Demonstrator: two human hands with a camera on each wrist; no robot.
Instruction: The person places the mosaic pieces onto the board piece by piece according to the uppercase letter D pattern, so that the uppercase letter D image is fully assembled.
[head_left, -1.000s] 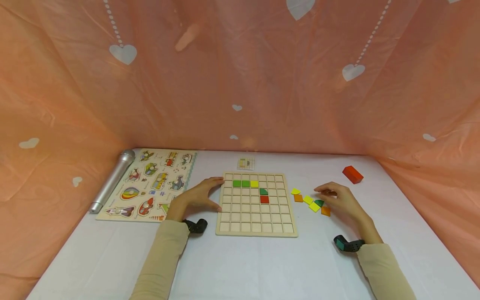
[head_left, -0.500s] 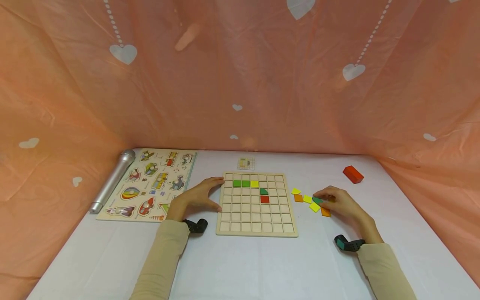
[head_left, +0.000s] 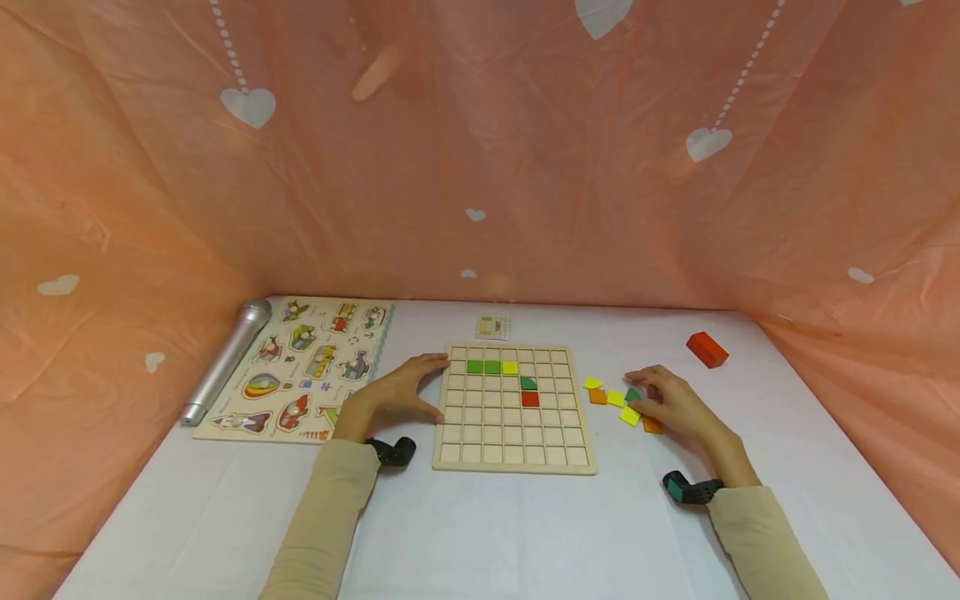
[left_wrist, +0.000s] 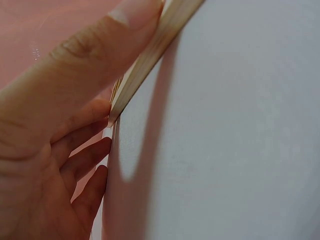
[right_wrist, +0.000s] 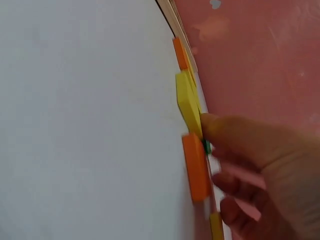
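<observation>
My left hand (head_left: 401,392) rests at the left edge of the wooden grid board (head_left: 513,462), thumb and fingers spread along it. In the left wrist view, the thumb touches the board's edge (left_wrist: 145,62). My right hand (head_left: 678,408) is over a loose group of tiles right of the board. Its thumb is by a green quarter-round tile (head_left: 633,394), and the index finger is raised apart from the thumb. Beside it lie yellow tiles (head_left: 629,416) and an orange tile (head_left: 652,425), partly covered by the hand. Green, yellow and red tiles (head_left: 530,399) sit in the board's cells.
A small pattern card (head_left: 492,327) lies behind the board. At the left are a knobbed picture puzzle (head_left: 300,375) and a silver microphone (head_left: 228,358). A red block (head_left: 707,349) stands at the back right. Pink curtains surround the white table (head_left: 525,533).
My right hand has reached the green quarter-round tile and shifted it slightly left and back, then the index finger has lifted from it. My left hand has stayed in place.
</observation>
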